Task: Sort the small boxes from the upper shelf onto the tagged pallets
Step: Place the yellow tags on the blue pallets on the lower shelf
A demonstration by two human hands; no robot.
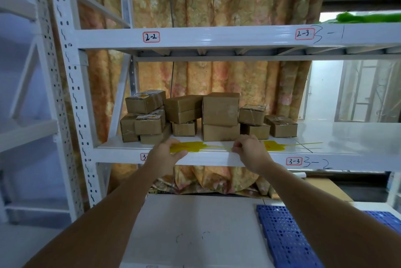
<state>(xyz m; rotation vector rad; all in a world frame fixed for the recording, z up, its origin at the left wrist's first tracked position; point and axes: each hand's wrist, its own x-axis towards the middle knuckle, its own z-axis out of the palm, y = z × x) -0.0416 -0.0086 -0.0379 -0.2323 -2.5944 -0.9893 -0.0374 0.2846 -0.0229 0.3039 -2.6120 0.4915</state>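
reaching up to the shelf (217,155), both hands at its front edge. left hand (167,155) lies on a yellow sheet (191,146), fingers fairly straight, holding no box. right hand (249,150) has fingers curled, seems to pinch the sheet's thin edge. boxes (220,115) sit stacked behind, untouched; blue pallet (282,235) waits below.

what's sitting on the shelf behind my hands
A cluster of brown cardboard boxes, stacked two or three high, with a yellow sheet lying in front of them. The left hand and right hand cover parts of the sheet. Anything behind the boxes is hidden.
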